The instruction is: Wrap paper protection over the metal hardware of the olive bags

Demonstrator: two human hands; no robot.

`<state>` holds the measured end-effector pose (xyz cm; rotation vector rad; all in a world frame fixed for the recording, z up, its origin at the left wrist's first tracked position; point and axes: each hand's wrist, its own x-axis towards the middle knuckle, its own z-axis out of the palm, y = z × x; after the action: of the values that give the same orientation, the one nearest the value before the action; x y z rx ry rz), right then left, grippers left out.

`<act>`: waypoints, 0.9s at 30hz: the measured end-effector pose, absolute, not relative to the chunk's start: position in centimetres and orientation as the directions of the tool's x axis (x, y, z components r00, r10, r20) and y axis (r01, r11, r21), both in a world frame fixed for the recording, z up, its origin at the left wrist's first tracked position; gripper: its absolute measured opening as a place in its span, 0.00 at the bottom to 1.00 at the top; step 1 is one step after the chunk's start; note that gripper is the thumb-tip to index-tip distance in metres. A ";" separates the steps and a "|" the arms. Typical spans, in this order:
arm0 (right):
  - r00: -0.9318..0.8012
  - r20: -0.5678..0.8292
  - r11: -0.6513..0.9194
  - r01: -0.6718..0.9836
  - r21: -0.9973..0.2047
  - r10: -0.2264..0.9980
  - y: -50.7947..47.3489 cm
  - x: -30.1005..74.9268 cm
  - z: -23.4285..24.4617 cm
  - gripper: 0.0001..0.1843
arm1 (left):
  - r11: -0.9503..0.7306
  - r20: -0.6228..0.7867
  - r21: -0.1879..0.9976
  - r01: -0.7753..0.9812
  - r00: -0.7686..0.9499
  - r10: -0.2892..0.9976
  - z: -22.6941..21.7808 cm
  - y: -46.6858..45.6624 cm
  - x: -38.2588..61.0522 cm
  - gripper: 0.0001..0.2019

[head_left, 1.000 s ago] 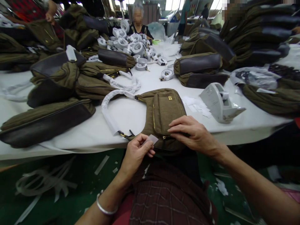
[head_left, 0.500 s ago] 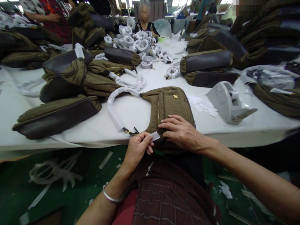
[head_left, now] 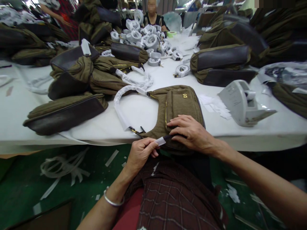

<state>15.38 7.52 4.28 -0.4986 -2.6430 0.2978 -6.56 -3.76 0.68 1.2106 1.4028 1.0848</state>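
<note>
An olive corduroy handbag [head_left: 178,102] with a gold emblem and zipper lies at the table's front edge. Its shoulder strap [head_left: 121,108] is wrapped in white material and loops to the left. My left hand [head_left: 142,153] is closed, pinching a small white strip [head_left: 160,141] between thumb and fingers at the bag's near edge. From that strip a dark narrow piece runs toward my right hand [head_left: 189,134]. The right fingers are bent over the bag's front, gripping it near the zipper; the exact hold beneath them is hidden.
A grey tape dispenser [head_left: 242,102] stands to the right, beside white paper pieces [head_left: 214,105]. Olive bags [head_left: 66,113] are piled left and right [head_left: 220,59]. Several wrapped strap rolls [head_left: 151,41] heap at the back, where a person [head_left: 153,20] sits. White scraps [head_left: 59,171] litter the green floor.
The view has shifted, so the table's contents sit further right. The white strip in my left hand now meets a dark narrow piece at the bag's edge. Both hands remain at the bag.
</note>
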 end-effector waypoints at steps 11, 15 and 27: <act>-0.836 0.381 0.909 0.294 -0.296 0.394 7.4 15.3 4.2 0.06 | 0.118 -0.107 0.971 0.208 -0.063 0.992 0.9 -3.4 -5.3 0.15; -0.846 0.363 0.909 0.293 -0.297 0.391 7.6 15.6 4.4 0.08 | 0.072 -0.053 0.944 0.321 -0.069 0.996 1.5 -2.8 -4.4 0.13; -0.843 0.333 0.884 0.304 -0.355 0.423 7.6 17.2 5.2 0.25 | -0.354 0.409 0.627 0.694 0.094 0.908 1.3 -1.1 -2.3 0.08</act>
<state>17.18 7.64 5.17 -0.5336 -2.6456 0.4060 -2.33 -1.09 1.26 2.1010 1.5933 1.1175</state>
